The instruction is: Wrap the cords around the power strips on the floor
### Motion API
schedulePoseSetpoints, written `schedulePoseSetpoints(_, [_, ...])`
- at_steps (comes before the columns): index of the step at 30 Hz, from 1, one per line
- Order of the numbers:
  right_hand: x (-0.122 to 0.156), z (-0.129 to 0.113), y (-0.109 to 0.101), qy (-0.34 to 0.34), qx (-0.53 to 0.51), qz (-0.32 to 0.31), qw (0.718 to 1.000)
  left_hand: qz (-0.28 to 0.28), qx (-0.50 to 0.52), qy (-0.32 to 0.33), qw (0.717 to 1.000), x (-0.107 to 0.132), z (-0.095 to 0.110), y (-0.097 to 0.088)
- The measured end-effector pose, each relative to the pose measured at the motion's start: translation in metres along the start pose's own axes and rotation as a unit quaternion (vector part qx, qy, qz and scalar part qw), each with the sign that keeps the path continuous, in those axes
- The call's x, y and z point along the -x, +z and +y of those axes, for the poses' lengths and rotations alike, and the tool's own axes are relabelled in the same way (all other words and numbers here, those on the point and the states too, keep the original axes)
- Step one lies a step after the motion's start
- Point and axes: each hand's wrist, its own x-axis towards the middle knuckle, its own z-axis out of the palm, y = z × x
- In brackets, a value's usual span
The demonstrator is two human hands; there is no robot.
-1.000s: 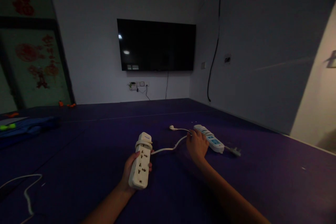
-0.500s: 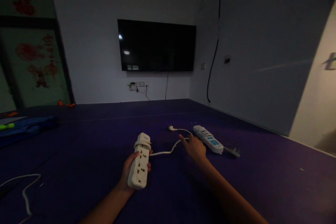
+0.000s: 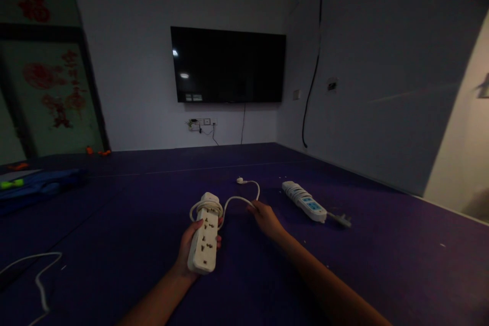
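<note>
My left hand (image 3: pixel 190 244) is wrapped round a white power strip (image 3: pixel 204 242), its sockets facing up and its far end tilted away from me. Loops of the strip's white cord (image 3: pixel 239 197) are wound loosely about that far end. To the right, my right hand (image 3: pixel 266 218) is closed on the free length of this cord, fingertips pinched. Beyond it the cord curves to a white plug (image 3: pixel 240 181) on the purple surface. A second power strip (image 3: pixel 305 202), with blue sockets and its own cord wound round it, lies right of my right hand, untouched.
The purple surface (image 3: pixel 153 188) reaches to the walls. At left lie another white cable (image 3: pixel 42 285), a folded blue cloth (image 3: pixel 46 183) and small orange pieces (image 3: pixel 104 153). A television (image 3: pixel 229 66) hangs on the back wall; a black cable (image 3: pixel 311 97) dangles at right.
My right hand has moved left, towards the strip, with the cord. The cord between my hands now bows upward, the wound loops look looser, and the plug has shifted left.
</note>
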Motion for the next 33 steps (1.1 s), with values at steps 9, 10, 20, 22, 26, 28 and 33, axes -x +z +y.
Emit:
schedulePoseSetpoints(9, [-0.003, 0.010, -0.012, 0.014, 0.103, -0.057, 0.993, -0.026, -0.005, -0.010, 1.000, 0.002, -0.001, -0.002])
schedulePoseSetpoints(10, [-0.004, 0.010, -0.014, 0.028, 0.118, -0.053, 0.991, -0.025, -0.008, -0.011, 1.000, 0.002, 0.000, -0.002])
schedulePoseSetpoints(20, [-0.001, -0.007, -0.023, 0.142, 0.292, -0.007, 0.946, -0.024, -0.023, -0.018, 0.999, -0.001, 0.000, -0.004])
schedulePoseSetpoints(22, [0.001, -0.014, -0.025, 0.147, 0.315, -0.001, 0.938, -0.023, -0.024, -0.018, 0.999, 0.000, 0.000, -0.004])
schedulePoseSetpoints(26, [0.001, -0.024, -0.031, 0.158, 0.357, 0.028, 0.920, -0.027, -0.024, -0.014, 0.999, 0.000, 0.000, -0.003])
schedulePoseSetpoints(28, [0.001, -0.024, -0.036, 0.169, 0.376, 0.048, 0.910, -0.031, -0.028, -0.019, 0.999, 0.000, 0.000, -0.004])
schedulePoseSetpoints(33, [0.002, -0.018, -0.050, 0.180, 0.384, 0.067, 0.903, -0.026, -0.033, -0.030, 0.999, -0.002, 0.000, -0.002])
